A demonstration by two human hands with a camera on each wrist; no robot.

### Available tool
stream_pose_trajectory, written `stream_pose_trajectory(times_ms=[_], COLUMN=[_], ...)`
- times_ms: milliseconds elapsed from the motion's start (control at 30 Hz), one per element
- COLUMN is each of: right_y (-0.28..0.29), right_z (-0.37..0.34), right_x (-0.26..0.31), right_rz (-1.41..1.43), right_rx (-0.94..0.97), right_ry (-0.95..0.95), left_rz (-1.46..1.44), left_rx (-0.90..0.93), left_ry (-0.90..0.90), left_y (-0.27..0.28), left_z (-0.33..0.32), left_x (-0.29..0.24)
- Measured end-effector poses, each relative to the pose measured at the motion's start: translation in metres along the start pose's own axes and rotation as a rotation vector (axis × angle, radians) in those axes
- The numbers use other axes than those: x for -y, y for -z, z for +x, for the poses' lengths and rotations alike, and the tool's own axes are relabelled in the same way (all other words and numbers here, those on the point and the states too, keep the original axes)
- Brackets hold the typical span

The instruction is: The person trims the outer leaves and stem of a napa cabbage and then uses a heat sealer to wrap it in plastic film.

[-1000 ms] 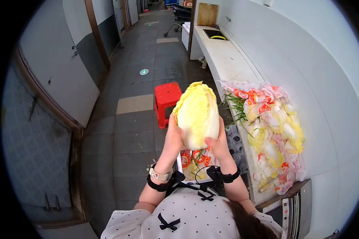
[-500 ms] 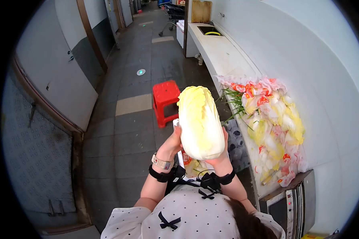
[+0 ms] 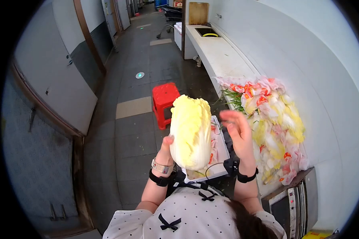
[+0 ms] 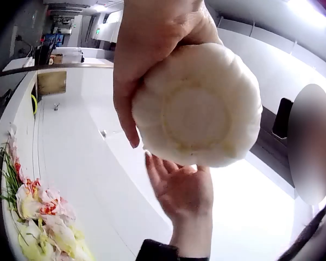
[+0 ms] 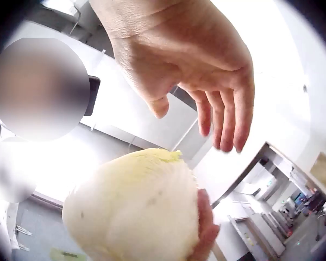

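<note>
A pale yellow napa cabbage (image 3: pixel 190 133), trimmed of outer leaves, stands roughly upright in front of the chest, leafy top away. My left hand (image 3: pixel 165 151) grips it from the left side, thumb on the cabbage. In the left wrist view the round white base of the cabbage (image 4: pixel 195 117) faces the camera, below the left hand (image 4: pixel 152 49). Off to the right and apart from the cabbage, my right hand (image 3: pixel 240 135) has loosely bent fingers and holds nothing. The right wrist view has that right hand (image 5: pixel 190 65) above the cabbage (image 5: pixel 136 206), a gap between them.
Below the hands sits a white box (image 3: pixel 223 153) with printed plastic wrapping in it. Loose cabbage leaves and wrappers (image 3: pixel 275 135) cover the near part of the long counter (image 3: pixel 215 55), beside green stalks (image 3: pixel 233 99). A red stool (image 3: pixel 163 97) stands on the floor ahead.
Both hands held the cabbage before; the right hand has let go and moved out to the right. The cabbage turned in the hands and shifted slightly left and lower.
</note>
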State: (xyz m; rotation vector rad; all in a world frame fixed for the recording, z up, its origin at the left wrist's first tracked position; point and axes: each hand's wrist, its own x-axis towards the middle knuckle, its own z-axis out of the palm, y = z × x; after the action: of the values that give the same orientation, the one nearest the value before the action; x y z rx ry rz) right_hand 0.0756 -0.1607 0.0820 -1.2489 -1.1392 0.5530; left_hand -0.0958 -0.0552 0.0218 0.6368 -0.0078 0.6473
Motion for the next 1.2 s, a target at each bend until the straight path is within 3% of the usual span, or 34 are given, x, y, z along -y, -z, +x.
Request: stream_pose_trajectory(times_ms=[67, 167, 267, 367, 467, 500, 533, 600, 633, 733, 767, 800, 867, 900, 1033, 1133, 1167, 1200], right_y=[-0.015, -0.012, -0.012, -0.019, -0.014, -0.013, -0.018, -0.031, -0.030, -0.024, -0.024, -0.024, -0.031, -0.034, -0.028, 0.003, 0.006, 0.009], right_z=[0.009, 0.017, 0.021, 0.022, 0.013, 0.009, 0.009, 0.006, 0.004, 0.007, 0.007, 0.006, 0.004, 0.004, 0.006, 0.019, 0.021, 0.029], right_x=[0.023, 0.041, 0.041, 0.023, -0.013, -0.025, -0.042, -0.038, -0.042, -0.055, -0.055, -0.054, -0.052, -0.052, -0.029, -0.019, -0.014, -0.012], right_rz=[0.056, -0.300, -0.521, -0.207, 0.011, 0.090, 0.074, -0.050, 0.041, 0.341, 0.465, 0.590, 0.579, 0.573, 0.288, -0.506, -0.534, -0.281], right_rx=[-0.072, 0.127, 0.177, 0.000, 0.100, 0.206, 0.290, 0.190, 0.157, 0.079, 0.072, 0.064, 0.050, 0.054, 0.144, 0.290, 0.177, 0.137], right_ry=[0.259, 0.421, 0.401, 0.129, -0.086, -0.131, -0.011, -0.065, -0.098, -0.184, -0.217, -0.255, -0.244, -0.233, -0.186, 0.153, 0.163, 0.121], left_rz=[0.094, 0.181, 0.282, 0.350, 0.351, 0.428, 0.457, 0.514, 0.447, 0.753, 0.782, 0.555, 0.100, -0.232, -0.177, -0.078, -0.067, -0.057], left_rx=[-0.043, -0.038, -0.051, -0.069, -0.299, -0.284, -0.326, -0.410, -0.335, -0.343, -0.371, -0.302, -0.169, 0.069, 0.041, -0.044, -0.070, -0.097], left_ry=[0.078, 0.068, 0.022, -0.033, -0.073, -0.149, -0.145, -0.122, -0.091, 0.063, 0.025, 0.057, 0.110, 0.167, 0.148, 0.121, 0.105, 0.088], left_y=[-0.007, -0.011, -0.013, -0.003, -0.017, -0.012, -0.007, -0.015, -0.022, 0.003, 0.008, 0.009, 0.007, 0.024, 0.034, 0.030, 0.029, 0.028], left_z=[-0.004, -0.001, 0.005, 0.012, 0.016, 0.019, 0.021, 0.023, 0.020, 0.022, 0.026, 0.026, 0.026, 0.026, 0.020, 0.019, 0.018, 0.017], left_x=[-0.002, 0.002, 0.003, 0.004, 0.001, 0.005, 0.005, -0.001, -0.009, -0.021, -0.018, -0.013, -0.001, 0.005, 0.009, 0.002, 0.000, -0.002])
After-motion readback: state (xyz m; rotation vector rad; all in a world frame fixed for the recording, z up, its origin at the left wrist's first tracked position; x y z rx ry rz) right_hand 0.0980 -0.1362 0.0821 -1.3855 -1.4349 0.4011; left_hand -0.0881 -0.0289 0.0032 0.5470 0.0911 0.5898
